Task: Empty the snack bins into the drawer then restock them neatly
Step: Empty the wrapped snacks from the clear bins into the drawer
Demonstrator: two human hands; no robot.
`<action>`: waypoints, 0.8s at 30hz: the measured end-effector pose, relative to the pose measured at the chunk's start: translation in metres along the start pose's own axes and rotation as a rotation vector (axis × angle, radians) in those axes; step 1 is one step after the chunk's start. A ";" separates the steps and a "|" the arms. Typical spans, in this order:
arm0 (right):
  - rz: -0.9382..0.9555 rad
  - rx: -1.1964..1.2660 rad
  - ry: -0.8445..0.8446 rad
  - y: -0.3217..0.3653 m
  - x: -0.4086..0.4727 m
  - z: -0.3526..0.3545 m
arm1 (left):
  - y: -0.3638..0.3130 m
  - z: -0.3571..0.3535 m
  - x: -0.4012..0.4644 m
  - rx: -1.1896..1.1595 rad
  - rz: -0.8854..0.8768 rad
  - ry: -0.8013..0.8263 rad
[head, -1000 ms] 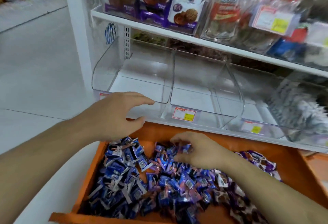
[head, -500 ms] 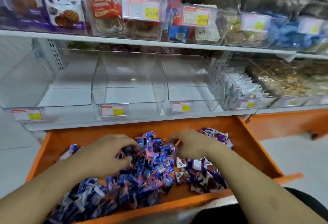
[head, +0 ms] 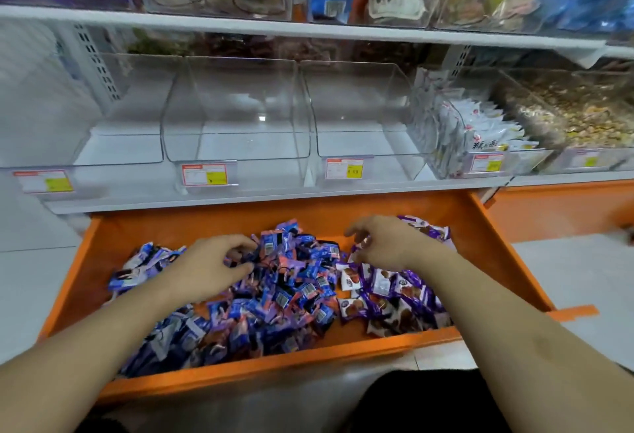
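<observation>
Since the frame half a second earlier, both hands sit in much the same places on the snack pile, the left one slightly further into it; the camera has come closer.

The shelf (head: 308,197) carries three clear bins (head: 236,117) side by side, with nothing visible inside them, each with a price tag (head: 204,174) at its front. To their right, further bins hold white packets (head: 480,127) and a loose brown mix.

The orange drawer (head: 507,261) stands pulled out below the shelf. Blue snacks (head: 284,288) fill its left and centre; purple snacks (head: 394,299) lie on the right, touching the blue pile.

The left hand (head: 209,271) rests palm down on the blue snacks, fingers curled into the pile; whether it grips any cannot be told. The right hand (head: 387,244) hovers at the seam between the two piles, fingers bent downward, thumb and fingertips close to a wrapper; an actual pinch cannot be confirmed.
</observation>
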State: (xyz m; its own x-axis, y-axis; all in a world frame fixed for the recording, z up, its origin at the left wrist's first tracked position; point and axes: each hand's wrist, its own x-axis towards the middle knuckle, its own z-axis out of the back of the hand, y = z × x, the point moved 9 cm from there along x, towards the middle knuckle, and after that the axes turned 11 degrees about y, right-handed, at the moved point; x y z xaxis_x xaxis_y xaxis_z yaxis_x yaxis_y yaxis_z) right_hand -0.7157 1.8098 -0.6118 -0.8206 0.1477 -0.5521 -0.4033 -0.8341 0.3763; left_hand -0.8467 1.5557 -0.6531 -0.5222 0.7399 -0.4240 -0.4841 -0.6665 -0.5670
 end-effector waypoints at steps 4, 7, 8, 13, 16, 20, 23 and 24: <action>0.036 0.058 0.086 0.008 0.055 -0.042 | 0.044 -0.028 0.023 -0.233 0.099 -0.011; 0.039 0.103 0.138 0.000 0.094 -0.069 | 0.079 -0.043 0.047 -0.279 0.135 0.017; 0.051 0.121 0.156 -0.002 0.106 -0.077 | 0.091 -0.047 0.055 -0.291 0.146 0.029; 0.096 0.214 0.176 0.002 0.159 -0.111 | 0.115 -0.061 0.099 -0.266 0.111 0.053; 0.072 0.201 0.173 0.003 0.180 -0.130 | 0.099 -0.070 0.129 -0.270 0.033 0.050; 0.046 0.258 0.081 -0.004 0.189 -0.136 | 0.080 -0.087 0.153 -0.194 -0.008 0.051; 0.059 0.260 0.063 -0.009 0.189 -0.136 | 0.079 -0.091 0.151 -0.214 -0.006 0.047; 0.067 0.265 0.077 -0.010 0.188 -0.137 | 0.079 -0.092 0.147 -0.227 -0.011 0.064</action>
State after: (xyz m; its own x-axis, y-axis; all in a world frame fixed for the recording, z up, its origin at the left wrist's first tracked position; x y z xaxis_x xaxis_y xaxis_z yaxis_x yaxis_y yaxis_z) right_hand -0.8106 1.7736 -0.8211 -0.8197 0.0478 -0.5708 -0.4496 -0.6711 0.5895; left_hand -0.8971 1.6196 -0.8253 -0.4688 0.7563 -0.4564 -0.3155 -0.6260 -0.7132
